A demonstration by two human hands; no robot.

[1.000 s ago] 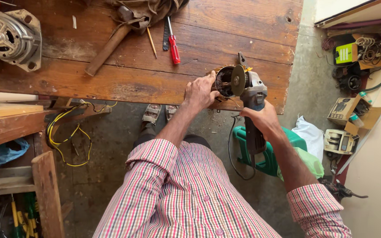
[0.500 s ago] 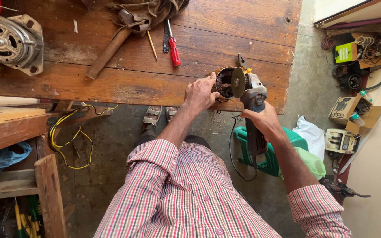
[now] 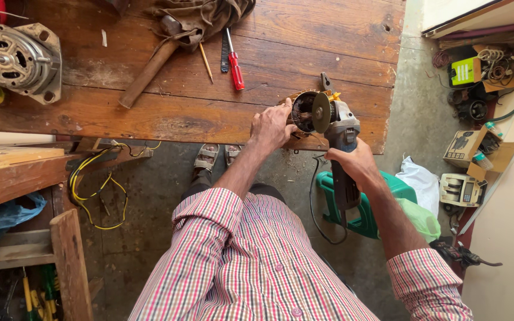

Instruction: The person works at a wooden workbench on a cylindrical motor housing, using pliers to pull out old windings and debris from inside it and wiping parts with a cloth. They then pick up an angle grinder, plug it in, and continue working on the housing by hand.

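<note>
1. One view, from the head camera, looked straight down. The left hand [image 3: 273,126] covered part of a round motor piece [image 3: 302,111], so its near side was hidden. A grinder disc [image 3: 320,112] blocked its right side too. At the top, a brown cloth [image 3: 200,15] was cut off by the edge, and what lay under it was hard to make out.

2. The wooden workbench [image 3: 168,113] was old and scratched. On it lay a red screwdriver [image 3: 234,64], a hammer [image 3: 150,68] and a big grey motor [image 3: 16,58], all well apart from the hands. Below was a dusty concrete floor with yellow wires [image 3: 93,184], a green plastic stool [image 3: 367,199] and boxes of junk by the wall.

3. The left hand was curled around the motor piece, holding it at the bench's front edge. The right hand [image 3: 352,163] was closed tight on the handle of an angle grinder [image 3: 341,148]. The disc sat right against the motor piece. Both arms reached forward in checked sleeves.
</note>
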